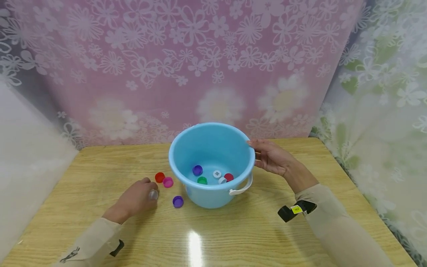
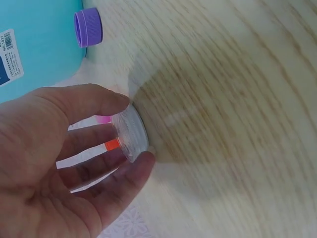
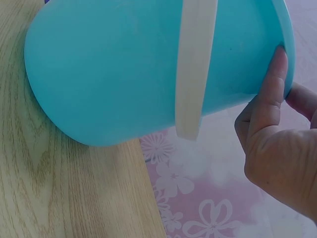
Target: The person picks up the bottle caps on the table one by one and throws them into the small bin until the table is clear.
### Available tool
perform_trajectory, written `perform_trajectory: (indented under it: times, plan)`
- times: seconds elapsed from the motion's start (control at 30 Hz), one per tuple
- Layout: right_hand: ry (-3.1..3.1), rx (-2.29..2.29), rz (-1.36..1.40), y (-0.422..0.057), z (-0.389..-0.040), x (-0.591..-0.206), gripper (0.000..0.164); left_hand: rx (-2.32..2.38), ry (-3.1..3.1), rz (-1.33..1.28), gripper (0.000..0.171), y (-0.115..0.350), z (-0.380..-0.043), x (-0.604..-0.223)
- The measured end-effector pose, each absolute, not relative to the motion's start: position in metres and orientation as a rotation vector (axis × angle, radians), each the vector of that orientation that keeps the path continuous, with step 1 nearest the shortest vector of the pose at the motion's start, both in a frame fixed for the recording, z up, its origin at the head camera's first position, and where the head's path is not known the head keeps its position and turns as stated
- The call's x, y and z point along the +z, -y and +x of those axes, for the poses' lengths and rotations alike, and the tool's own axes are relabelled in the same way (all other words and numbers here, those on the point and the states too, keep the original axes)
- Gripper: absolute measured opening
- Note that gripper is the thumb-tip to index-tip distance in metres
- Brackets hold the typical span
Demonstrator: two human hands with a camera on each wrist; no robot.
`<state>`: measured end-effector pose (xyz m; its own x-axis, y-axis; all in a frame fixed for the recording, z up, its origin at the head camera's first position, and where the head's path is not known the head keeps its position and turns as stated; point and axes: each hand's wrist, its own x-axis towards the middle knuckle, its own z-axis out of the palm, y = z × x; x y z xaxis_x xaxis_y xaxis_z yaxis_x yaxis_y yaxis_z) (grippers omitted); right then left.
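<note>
My left hand (image 1: 138, 196), fingers part-curled, pinches a clear cap (image 2: 131, 134) round its side; can't tell if it's off the table (image 1: 250, 237). Right hand (image 1: 271, 157) grips the blue bucket (image 1: 210, 195) at its rim, likely steadying it, toward the table's back edge.

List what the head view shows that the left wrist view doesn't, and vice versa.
Head view only: the right hand gripping the blue bucket, the white handle, and a green cap among others inside.

Left wrist view only: a barcode label on the bucket's outer wall.

Both: the bucket, the left hand holding a clear cap, and a purple cap outside.
</note>
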<state>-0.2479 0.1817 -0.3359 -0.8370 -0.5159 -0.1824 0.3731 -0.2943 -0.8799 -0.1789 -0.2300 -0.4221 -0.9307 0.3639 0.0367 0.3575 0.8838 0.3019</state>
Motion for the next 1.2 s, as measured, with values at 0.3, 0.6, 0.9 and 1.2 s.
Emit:
perform_trajectory:
  times: [0.3,0.6,0.9,1.2]
  plan:
    - [-1.400,-2.159,-0.200,-0.183,-0.247,-0.338,0.019,0.524,-3.037,0.536,0.012,0.230,-0.181,-0.429]
    - [-1.402,-2.163,-0.193,-0.182,-0.247,-0.338,0.019,0.543,-3.062,0.575,0.015,0.235,-0.180,-0.432]
    - [-1.407,-2.162,-0.199,-0.182,-0.247,-0.337,0.021,0.546,-3.076,0.591,0.015,0.235,-0.179,-0.431]
    - [-1.393,-2.173,-0.212,-0.183,-0.246,-0.337,0.019,0.551,-3.082,0.587,0.017,0.235,-0.177,-0.431]
